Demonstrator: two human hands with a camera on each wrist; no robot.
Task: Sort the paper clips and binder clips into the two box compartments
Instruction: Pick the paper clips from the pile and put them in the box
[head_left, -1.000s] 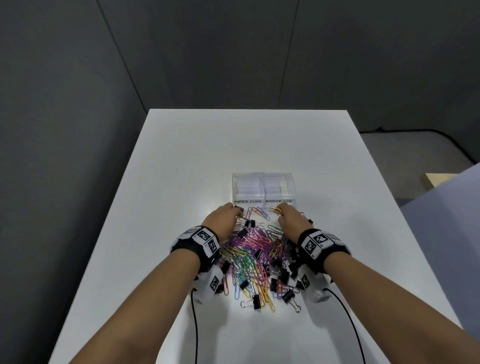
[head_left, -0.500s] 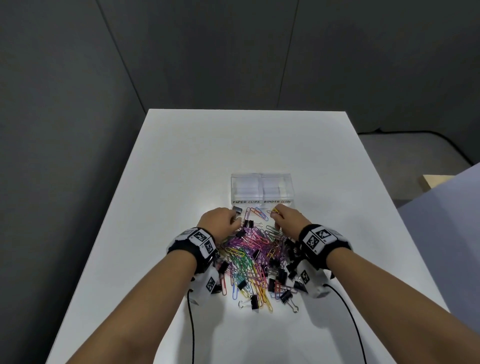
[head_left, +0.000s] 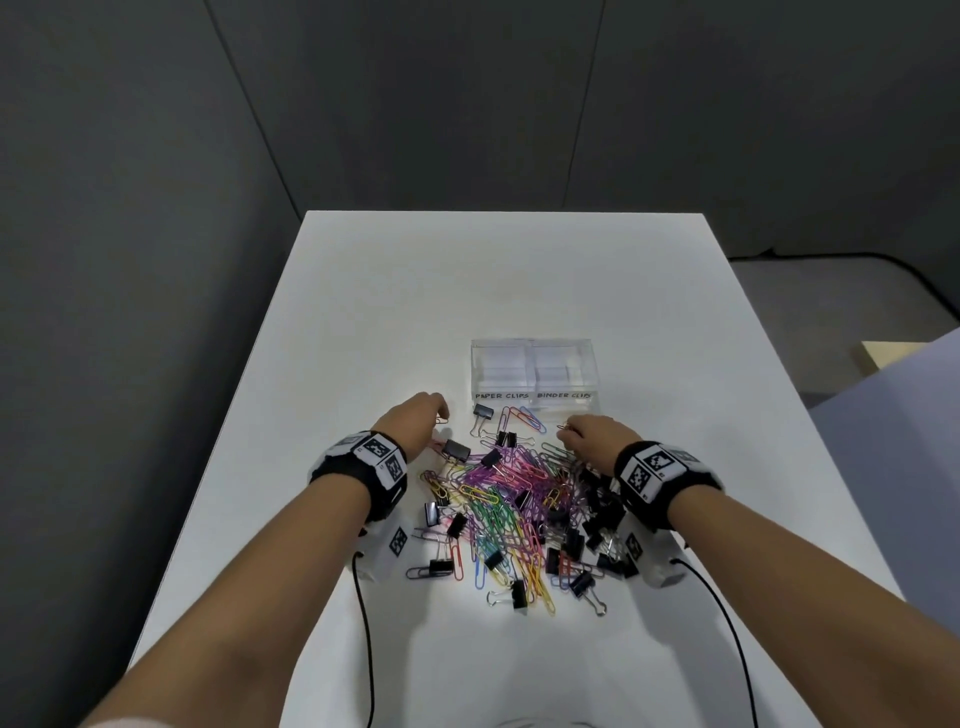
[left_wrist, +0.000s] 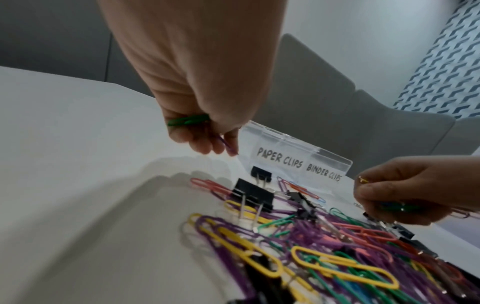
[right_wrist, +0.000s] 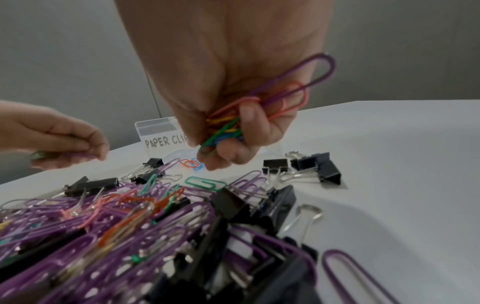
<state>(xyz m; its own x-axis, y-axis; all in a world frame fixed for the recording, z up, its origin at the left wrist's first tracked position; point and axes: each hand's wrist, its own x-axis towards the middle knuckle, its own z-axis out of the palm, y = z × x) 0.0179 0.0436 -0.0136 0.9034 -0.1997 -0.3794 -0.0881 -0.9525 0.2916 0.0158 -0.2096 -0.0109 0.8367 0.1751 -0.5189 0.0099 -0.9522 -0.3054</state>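
Note:
A pile of coloured paper clips (head_left: 511, 493) mixed with black binder clips (head_left: 457, 450) lies on the white table in front of a clear two-compartment box (head_left: 533, 374) labelled PAPER CLIPS and BINDER CLIPS. My left hand (head_left: 418, 422) hovers left of the pile's far end and pinches a green and a purple paper clip (left_wrist: 188, 120). My right hand (head_left: 589, 441) sits at the pile's far right, gripping a bunch of several coloured paper clips (right_wrist: 259, 107). Both compartments look empty.
The white table (head_left: 363, 322) stretches beyond the box, with grey walls behind it. Loose binder clips (right_wrist: 315, 166) lie right of the pile. Black cables (head_left: 363, 623) run from both wrist cameras toward the table's near edge.
My left hand has moved left and slightly up, away from the pile, with paper clips in its fingers. My right hand has shifted a little to the right, still gripping its bunch.

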